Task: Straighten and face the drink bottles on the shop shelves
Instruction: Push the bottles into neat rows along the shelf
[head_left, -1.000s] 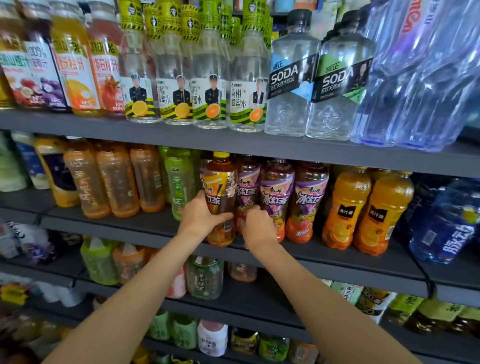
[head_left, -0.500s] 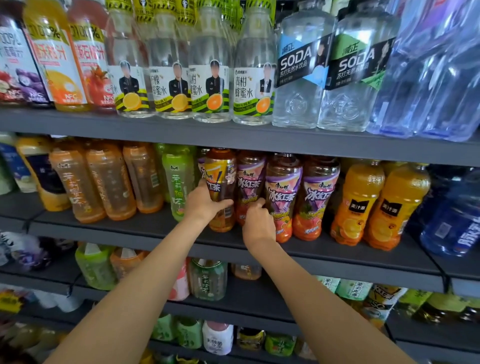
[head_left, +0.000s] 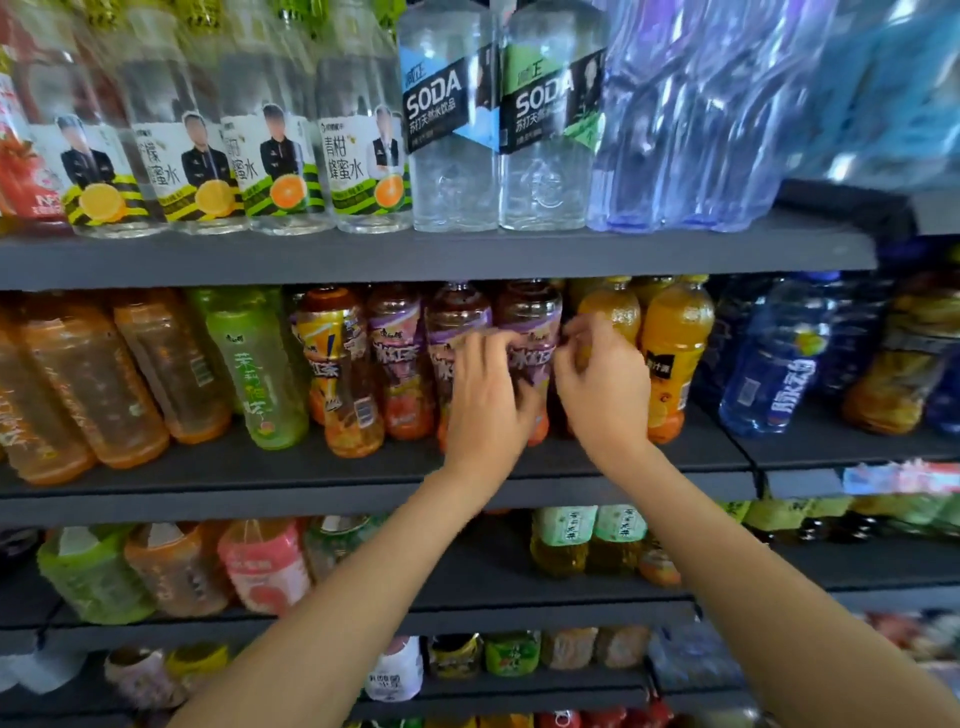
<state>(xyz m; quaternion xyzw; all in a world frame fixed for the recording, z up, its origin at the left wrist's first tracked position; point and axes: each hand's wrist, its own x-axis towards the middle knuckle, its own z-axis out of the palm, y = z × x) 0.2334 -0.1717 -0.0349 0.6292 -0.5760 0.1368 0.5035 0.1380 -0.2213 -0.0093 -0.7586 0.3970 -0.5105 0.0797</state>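
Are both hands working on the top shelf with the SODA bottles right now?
No, the left hand and right hand are on the purple-labelled iced tea bottles on the second shelf, below the SODA bottles.

Both bare forearms reach up and forward from the bottom of the view, converging toward the middle. The left hand (head_left: 485, 400) is raised with its back to the camera, wrist straight, fingers (head_left: 480, 345) curled forward and pressed together at the top; motion blur smears the fingertips. The right hand (head_left: 605, 387) sits just beside it at the same height, also back to the camera, its fingers (head_left: 582, 330) bent and pinched inward toward the left hand. The two hands are near each other without clearly touching.
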